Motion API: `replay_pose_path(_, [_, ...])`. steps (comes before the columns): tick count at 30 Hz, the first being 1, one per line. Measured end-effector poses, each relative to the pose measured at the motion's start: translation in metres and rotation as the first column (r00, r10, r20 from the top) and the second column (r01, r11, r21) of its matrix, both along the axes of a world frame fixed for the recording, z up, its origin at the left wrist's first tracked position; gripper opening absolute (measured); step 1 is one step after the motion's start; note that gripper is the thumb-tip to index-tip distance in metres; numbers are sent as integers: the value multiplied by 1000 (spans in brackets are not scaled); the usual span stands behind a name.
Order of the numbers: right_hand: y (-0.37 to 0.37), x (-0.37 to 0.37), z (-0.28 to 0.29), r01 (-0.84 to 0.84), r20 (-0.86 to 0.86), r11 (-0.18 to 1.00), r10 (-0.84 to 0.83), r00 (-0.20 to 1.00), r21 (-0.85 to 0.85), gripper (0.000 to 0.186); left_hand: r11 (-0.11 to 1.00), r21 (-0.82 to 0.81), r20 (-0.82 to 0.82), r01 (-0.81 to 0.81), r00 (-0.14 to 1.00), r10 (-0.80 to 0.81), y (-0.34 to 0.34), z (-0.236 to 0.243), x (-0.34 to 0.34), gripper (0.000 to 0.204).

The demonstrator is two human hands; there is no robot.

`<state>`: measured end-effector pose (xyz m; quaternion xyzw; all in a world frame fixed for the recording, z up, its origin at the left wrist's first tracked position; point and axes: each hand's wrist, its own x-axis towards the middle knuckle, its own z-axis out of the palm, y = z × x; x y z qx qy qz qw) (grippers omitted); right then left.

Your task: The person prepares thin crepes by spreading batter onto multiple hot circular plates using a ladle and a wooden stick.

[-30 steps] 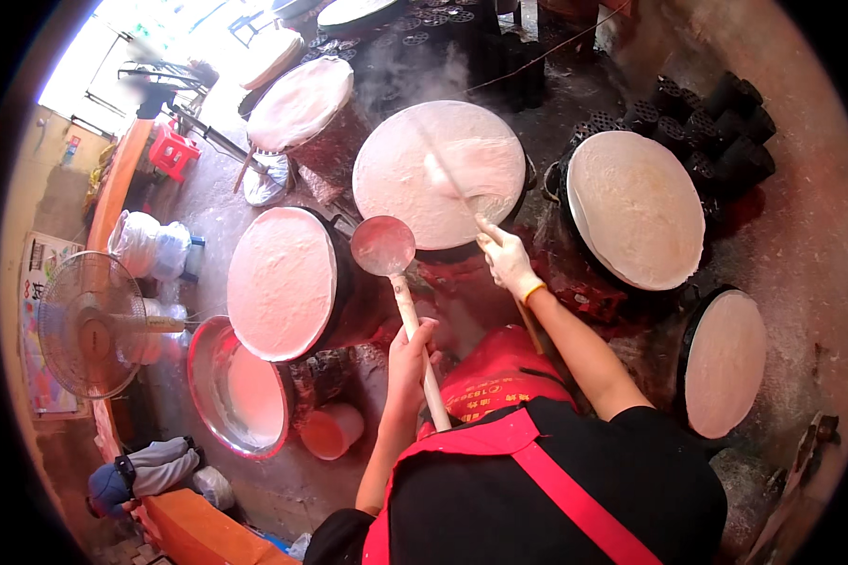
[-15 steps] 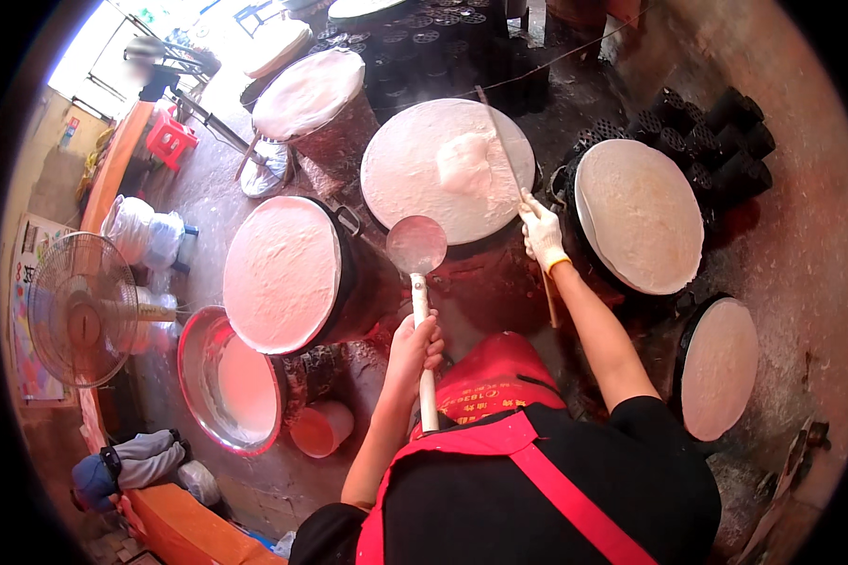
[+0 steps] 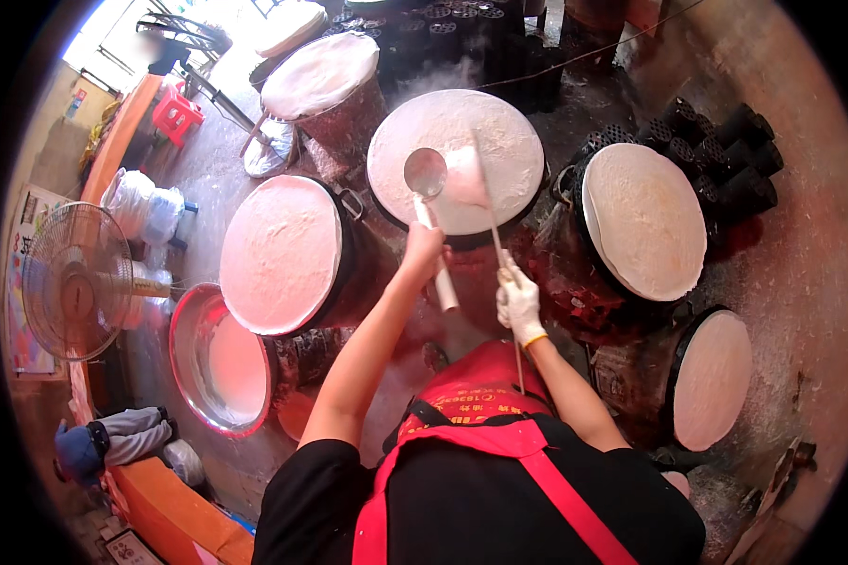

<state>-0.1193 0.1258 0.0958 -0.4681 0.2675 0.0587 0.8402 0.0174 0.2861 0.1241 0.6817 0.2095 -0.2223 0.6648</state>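
The left hand (image 3: 422,247) grips a ladle (image 3: 425,175) whose handle points back toward the body, its bowl over the round steamer (image 3: 509,141). The gloved right hand (image 3: 518,303) pinches a thin stick (image 3: 488,193) lifting a sheet (image 3: 465,177) just beside the bowl.

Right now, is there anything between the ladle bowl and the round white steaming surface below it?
Nothing visible. The ladle, held by the left hand, is directly over the steaming surface. The thin stick in the right hand lifts a sheet just beside it, not beneath.
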Motion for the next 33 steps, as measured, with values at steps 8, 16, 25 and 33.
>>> replay_pose_path(8, [-36,34,54,-139,6,990,139,990,6,36,218,-893,-445,-395,849,-286,52,81,-8,10])
replay_pose_path(16, [18,-18,7,-176,102,598,401,910,-782,39,586,-690,-603,-424,785,-143,115,96,-36,10])
replay_pose_path(25, [11,-65,8,-120,8,367,328,944,-922,42,849,-523,-267,74,932,-246,123,96,-107,11])
replay_pose_path(33, [-30,-15,92,-230,-293,-264,233,927,-937,43,733,-667,-392,-130,898,-197,135,94,-131,13])
